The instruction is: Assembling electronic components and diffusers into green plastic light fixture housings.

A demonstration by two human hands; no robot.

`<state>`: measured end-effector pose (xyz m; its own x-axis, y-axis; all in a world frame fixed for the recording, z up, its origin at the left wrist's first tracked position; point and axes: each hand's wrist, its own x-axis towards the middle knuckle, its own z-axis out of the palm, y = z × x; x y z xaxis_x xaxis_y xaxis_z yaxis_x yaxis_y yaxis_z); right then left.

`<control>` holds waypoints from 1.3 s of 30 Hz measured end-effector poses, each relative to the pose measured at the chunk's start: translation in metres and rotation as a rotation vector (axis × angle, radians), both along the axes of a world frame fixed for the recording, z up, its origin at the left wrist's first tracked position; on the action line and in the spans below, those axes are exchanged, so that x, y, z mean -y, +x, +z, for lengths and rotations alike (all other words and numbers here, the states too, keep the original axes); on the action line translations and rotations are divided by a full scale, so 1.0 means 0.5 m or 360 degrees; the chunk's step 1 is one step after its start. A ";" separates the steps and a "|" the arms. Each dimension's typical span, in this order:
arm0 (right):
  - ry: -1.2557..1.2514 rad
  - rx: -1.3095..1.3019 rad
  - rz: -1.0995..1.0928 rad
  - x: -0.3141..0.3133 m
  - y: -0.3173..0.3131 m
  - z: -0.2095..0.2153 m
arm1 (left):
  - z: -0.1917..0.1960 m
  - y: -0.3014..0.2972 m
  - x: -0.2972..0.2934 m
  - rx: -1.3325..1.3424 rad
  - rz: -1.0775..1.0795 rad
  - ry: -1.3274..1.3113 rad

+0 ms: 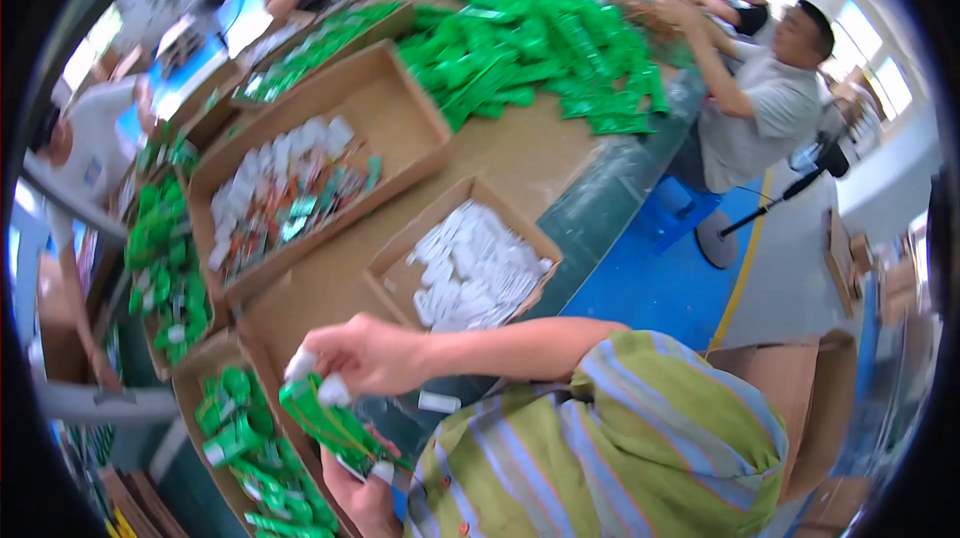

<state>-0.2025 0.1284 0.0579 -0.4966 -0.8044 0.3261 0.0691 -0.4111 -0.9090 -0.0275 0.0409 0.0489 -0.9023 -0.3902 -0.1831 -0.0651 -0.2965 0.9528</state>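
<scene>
A shiny green plastic packet with thin reddish lines on it is held up between my two hands. My right hand pinches its upper end, white covers on the fingertips. From below, my left hand grips the lower end, also with a white fingertip cover; part of this hand is hidden by the packet. Just beyond my right hand stands a shallow cardboard box of white slim packets. Beside my left hand, another long cardboard box holds green rolled pieces.
A larger cardboard tray holds white and orange-brown small items. Green packets are heaped across the far table. Co-workers sit at right and stand at left. A grey metal rail is at left.
</scene>
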 end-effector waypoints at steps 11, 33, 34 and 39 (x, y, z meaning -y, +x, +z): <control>0.1133 -0.1152 -0.1320 -0.226 -0.200 -0.080 | -0.118 0.277 0.232 0.1023 0.1340 -0.1718; 0.2187 -0.2292 -0.1734 -0.438 -0.512 -0.193 | 0.056 -0.007 0.061 0.0231 0.1165 -0.2581; 0.2255 -0.2164 -0.1809 -0.458 -0.475 -0.165 | 0.041 -0.006 0.065 0.0108 0.1049 -0.2155; 0.1962 -0.1981 -0.1766 -0.538 -0.434 -0.091 | 0.020 -0.064 0.041 0.0002 0.0352 -0.1291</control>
